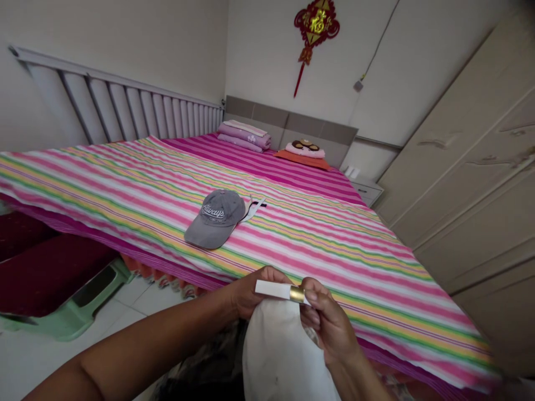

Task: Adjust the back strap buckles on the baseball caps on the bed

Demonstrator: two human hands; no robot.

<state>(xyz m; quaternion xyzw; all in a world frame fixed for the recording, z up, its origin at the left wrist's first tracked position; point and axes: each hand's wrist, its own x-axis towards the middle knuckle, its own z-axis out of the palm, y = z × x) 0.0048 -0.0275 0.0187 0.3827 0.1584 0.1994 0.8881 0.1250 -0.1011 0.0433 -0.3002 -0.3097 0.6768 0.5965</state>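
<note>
A white cap (282, 351) hangs in front of me at the bottom of the head view, its back strap (271, 289) facing up. The strap runs through a gold-coloured metal buckle (297, 294). With fingers curled, my left hand (257, 289) grips the cap at the left end of the strap; some of its fingers are hidden behind it. Just right of the buckle, my right hand (328, 314) pinches the strap between thumb and fingers. Further forward, a grey cap (217, 217) with white lettering lies on the bed, brim towards me.
A striped sheet (334, 245) covers the bed. Folded bedding (244, 135) and a pillow (307, 149) rest near the headboard (267, 120). A green stool (62, 317) with a dark red top stands at left. The wardrobe (468, 184) lines the right side.
</note>
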